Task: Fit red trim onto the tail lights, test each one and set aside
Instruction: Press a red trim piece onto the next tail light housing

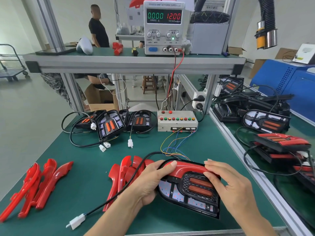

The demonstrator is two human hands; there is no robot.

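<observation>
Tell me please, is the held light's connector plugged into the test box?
No, the connector lies loose on the mat, far from the test box.

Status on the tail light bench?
Left hand and right hand grip tail light, pressing red trim on. Connector unplugged. Nothing blocking.
</observation>
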